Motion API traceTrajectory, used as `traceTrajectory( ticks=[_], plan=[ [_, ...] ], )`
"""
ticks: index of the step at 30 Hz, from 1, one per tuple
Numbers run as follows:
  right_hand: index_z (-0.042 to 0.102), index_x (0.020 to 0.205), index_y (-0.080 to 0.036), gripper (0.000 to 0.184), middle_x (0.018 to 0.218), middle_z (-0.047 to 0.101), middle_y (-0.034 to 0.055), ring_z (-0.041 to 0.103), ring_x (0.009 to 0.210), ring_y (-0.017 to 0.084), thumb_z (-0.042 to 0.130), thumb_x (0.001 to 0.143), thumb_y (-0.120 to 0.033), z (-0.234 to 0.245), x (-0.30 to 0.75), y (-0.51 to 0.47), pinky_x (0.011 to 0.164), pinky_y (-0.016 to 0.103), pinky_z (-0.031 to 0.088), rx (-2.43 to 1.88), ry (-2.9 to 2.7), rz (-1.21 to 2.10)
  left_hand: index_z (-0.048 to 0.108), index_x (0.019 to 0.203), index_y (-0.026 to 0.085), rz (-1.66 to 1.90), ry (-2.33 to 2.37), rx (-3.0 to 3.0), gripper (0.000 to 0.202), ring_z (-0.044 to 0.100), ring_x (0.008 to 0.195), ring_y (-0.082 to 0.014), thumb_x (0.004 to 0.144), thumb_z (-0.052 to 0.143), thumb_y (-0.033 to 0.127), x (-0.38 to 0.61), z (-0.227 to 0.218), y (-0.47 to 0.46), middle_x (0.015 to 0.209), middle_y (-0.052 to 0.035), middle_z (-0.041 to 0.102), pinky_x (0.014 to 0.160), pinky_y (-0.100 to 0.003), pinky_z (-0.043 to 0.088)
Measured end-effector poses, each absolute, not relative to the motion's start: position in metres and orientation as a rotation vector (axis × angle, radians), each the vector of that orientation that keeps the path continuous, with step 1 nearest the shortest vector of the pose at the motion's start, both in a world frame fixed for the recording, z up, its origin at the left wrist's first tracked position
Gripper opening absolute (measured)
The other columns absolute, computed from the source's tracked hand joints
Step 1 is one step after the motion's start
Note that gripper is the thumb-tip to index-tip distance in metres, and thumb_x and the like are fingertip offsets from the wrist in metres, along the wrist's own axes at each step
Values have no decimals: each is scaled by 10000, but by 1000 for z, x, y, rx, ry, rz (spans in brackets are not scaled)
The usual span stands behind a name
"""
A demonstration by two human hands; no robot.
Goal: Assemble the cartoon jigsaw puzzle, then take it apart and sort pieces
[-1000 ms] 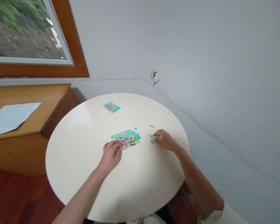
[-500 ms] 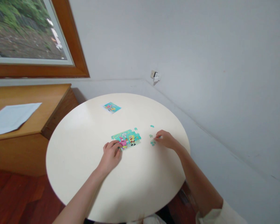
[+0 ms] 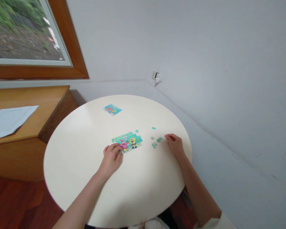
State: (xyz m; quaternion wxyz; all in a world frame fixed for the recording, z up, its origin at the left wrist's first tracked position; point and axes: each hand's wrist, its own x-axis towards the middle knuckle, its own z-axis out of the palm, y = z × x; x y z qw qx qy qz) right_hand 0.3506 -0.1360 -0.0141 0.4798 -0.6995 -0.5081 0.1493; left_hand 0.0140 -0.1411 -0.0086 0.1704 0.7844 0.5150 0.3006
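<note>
The puzzle [image 3: 130, 140] is touched at its near-left corner by the left hand [image 3: 112, 157]; loose pieces [image 3: 159, 139] are seen just beside the right hand [image 3: 175, 143]. Whether anything is gripped by either cannot be told.

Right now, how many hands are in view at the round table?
2. The left hand is at the near left corner of the partly assembled puzzle; the right hand is just right of the loose pieces. Neither hand is hidden.
</note>
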Motion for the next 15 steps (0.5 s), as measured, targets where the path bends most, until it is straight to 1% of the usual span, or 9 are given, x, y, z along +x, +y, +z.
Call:
traceTrajectory(
  ticks=[3, 6, 12, 15],
  plan=[
    [654, 721, -170, 381, 717, 679, 73, 571, 612, 168, 549, 700, -535, -16, 343, -135, 599, 306, 463, -1678, -1298, 362, 644, 899, 222, 850, 1455, 2230, 247, 531, 1137, -248, 784, 428, 181, 14, -8, -141, 1079, -78, 643, 990, -505, 336],
    [649, 737, -181, 300, 712, 662, 61, 535, 580, 157, 532, 724, -457, -19, 339, -134, 582, 305, 456, -1674, -1387, 338, 643, 899, 226, 855, 1456, 2235, 253, 528, 1135, -242, 784, 423, 177, 14, -9, -141, 1076, -75, 643, 991, -500, 337],
    [638, 758, -180, 204, 755, 649, 68, 556, 629, 170, 509, 766, -339, -22, 338, -134, 631, 320, 477, -1662, -1491, 269, 641, 902, 227, 868, 1466, 2244, 263, 533, 1124, -243, 781, 415, 167, 14, -9, -141, 1071, -75, 641, 990, -503, 339],
    [645, 779, -187, 163, 796, 644, 71, 579, 729, 193, 536, 778, -308, -20, 332, -138, 724, 346, 482, -1583, -1645, 223, 637, 907, 227, 859, 1467, 2250, 265, 535, 1132, -241, 783, 411, 165, 14, -8, -141, 1072, -74, 644, 992, -501, 338]
  ],
)
